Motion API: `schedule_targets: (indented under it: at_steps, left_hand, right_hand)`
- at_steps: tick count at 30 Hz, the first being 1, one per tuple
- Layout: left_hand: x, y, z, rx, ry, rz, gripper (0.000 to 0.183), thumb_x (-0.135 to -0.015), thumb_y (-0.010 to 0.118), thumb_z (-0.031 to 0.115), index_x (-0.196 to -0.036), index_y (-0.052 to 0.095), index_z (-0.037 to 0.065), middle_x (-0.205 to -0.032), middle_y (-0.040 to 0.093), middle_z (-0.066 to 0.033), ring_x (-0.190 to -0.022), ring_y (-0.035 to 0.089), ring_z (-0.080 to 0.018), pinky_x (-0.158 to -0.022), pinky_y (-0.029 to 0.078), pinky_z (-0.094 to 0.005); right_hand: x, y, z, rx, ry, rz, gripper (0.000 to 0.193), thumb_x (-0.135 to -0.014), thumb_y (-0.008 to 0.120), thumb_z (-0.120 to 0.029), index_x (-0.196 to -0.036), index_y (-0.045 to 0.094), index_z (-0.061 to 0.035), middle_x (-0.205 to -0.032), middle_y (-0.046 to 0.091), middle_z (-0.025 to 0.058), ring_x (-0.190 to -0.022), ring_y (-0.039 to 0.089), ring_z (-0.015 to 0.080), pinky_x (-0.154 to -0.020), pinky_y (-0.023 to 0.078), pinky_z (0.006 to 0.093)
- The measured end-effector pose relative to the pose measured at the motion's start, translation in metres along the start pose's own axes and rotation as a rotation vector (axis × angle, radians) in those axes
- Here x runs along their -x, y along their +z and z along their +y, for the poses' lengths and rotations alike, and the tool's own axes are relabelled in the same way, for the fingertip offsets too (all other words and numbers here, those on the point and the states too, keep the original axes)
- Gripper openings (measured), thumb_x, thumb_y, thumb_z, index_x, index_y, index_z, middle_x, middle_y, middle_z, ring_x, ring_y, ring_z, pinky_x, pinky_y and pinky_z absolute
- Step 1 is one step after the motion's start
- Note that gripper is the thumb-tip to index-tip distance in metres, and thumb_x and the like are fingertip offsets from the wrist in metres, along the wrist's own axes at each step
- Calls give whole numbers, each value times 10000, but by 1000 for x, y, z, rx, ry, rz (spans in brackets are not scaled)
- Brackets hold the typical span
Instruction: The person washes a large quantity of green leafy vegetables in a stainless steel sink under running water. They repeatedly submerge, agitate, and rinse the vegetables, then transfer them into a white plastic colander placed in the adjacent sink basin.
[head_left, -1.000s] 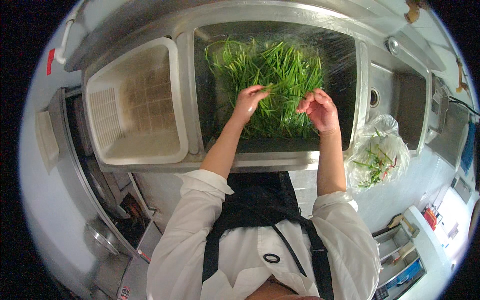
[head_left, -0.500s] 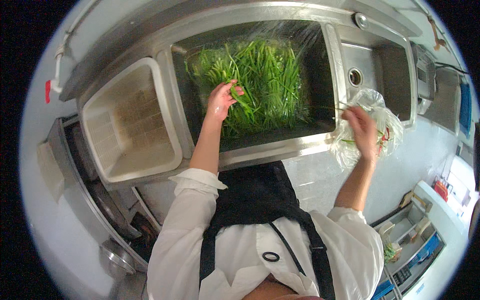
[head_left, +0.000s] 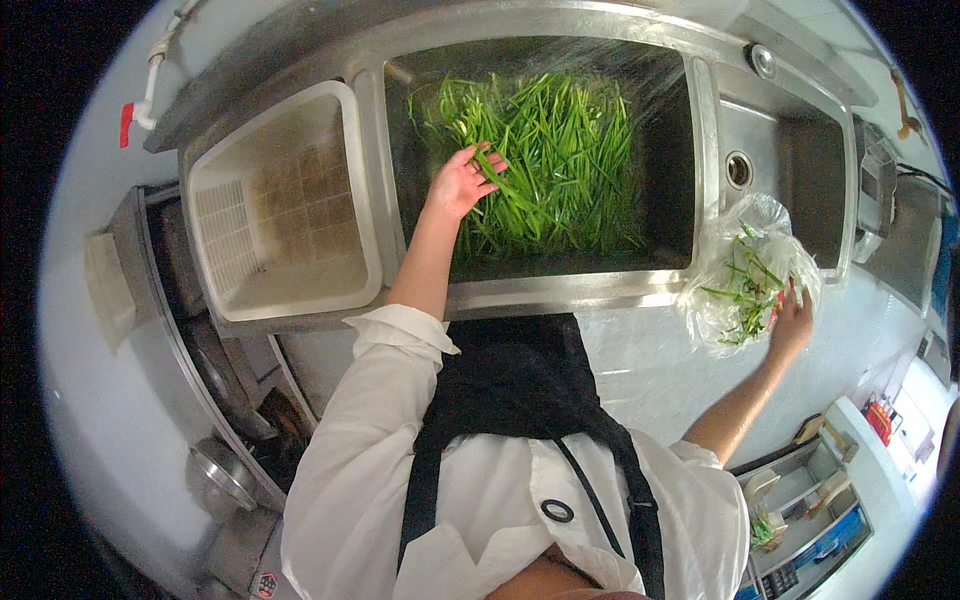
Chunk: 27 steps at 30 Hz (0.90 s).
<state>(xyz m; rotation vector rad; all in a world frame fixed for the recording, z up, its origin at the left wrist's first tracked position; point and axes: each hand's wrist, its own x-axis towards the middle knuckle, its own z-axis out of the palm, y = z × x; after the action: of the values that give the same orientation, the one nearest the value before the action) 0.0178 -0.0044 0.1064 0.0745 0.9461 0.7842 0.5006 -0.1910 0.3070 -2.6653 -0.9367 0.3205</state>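
Note:
Long, thin green chives (head_left: 560, 150) lie in a thick layer in the water of the middle sink basin (head_left: 665, 245). My left hand (head_left: 462, 183) is over the left part of this heap, its fingers curled round a few chives. To the right, a clear plastic bag (head_left: 710, 325) hangs over the sink's front edge with green scraps (head_left: 745, 285) in it. My right hand (head_left: 793, 322) is at the bag's right side, fingers stretched and slightly apart next to a red patch. I see nothing held in it.
A white plastic crate (head_left: 365, 230) stands left of the basin. On the right is a smaller steel basin (head_left: 790, 130) with a drain (head_left: 739, 168). A red-handled pipe (head_left: 127, 125) runs along the left wall. Below left sits a metal bowl (head_left: 222, 470).
My right hand has moved right and toward me, from over the bag to its right side, uncovering the green scraps. My left hand stays at the chives. The whole view has shifted slightly.

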Motion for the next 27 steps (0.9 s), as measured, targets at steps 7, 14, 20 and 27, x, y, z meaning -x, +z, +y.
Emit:
schedule_targets:
  at_steps: [7, 14, 20, 27]
  left_hand:
    - [5, 4, 4, -73, 27, 72, 292, -867, 539, 298, -1100, 527, 120, -1019, 588, -73, -985, 555, -224, -828, 388, -430]
    - [13, 6, 21, -63, 66, 56, 252, -844, 585, 277, -1036, 548, 118, -957, 605, -61, -892, 569, -217, -736, 424, -388]
    - [15, 16, 18, 9, 72, -82, 294, -870, 523, 262, -1092, 543, 70, -965, 608, -75, -907, 575, -242, -803, 448, -425]
    - [15, 19, 20, -53, 57, -10, 274, -874, 526, 247, -1079, 547, 66, -989, 620, -83, -924, 593, -232, -771, 468, -442]
  right_hand:
    - [39, 157, -90, -351, -486, -407, 360, -840, 576, -229, -1145, 548, -41, -863, 629, 134, -759, 594, 190, -682, 464, 298]
    - [79, 259, -150, -589, -486, -822, 330, -827, 599, -205, -1085, 570, -1, -947, 632, 127, -851, 601, 191, -746, 462, 291]
    - [114, 271, -210, -890, -307, -1183, 264, -864, 578, -173, -1052, 553, 11, -915, 603, 39, -826, 551, 108, -741, 440, 233]
    - [101, 279, -207, -1012, -67, -1269, 151, -868, 558, -130, -962, 537, -14, -763, 570, 16, -654, 574, 108, -638, 480, 238]
